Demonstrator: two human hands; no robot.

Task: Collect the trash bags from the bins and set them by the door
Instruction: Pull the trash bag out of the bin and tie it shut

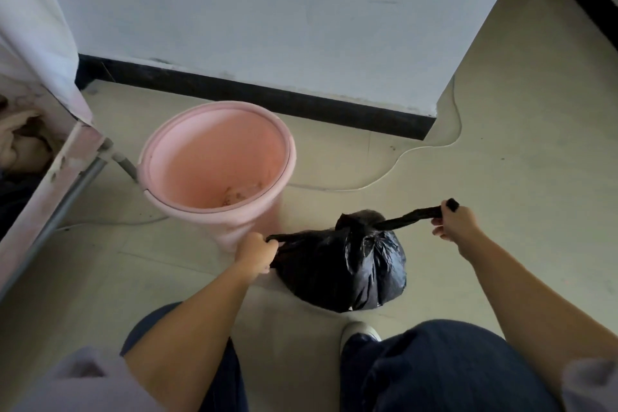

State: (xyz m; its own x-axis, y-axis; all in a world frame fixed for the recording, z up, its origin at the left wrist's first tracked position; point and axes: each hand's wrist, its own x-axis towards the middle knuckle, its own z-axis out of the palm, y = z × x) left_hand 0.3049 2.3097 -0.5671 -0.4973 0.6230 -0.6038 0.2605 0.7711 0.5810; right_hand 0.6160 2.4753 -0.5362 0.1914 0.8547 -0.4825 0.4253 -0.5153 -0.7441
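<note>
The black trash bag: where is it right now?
In the head view the black trash bag sits on the floor right of the pink bin, its two ends pulled apart by the left hand and right hand.

A pink bin [217, 170] crowds the left side of the black trash bag [344, 264], hemmed by a pink-draped metal frame [67, 177]; open floor [501, 160] stretches right past the wall corner [434, 110].

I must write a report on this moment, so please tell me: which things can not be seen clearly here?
- Contents of the black trash bag: hidden by its opaque plastic, head view.
- Residue at the bottom of the pink bin: too small to identify.
- The door: outside the frame.
- Left hand fingertips: curled under around the bag's strip.
</note>
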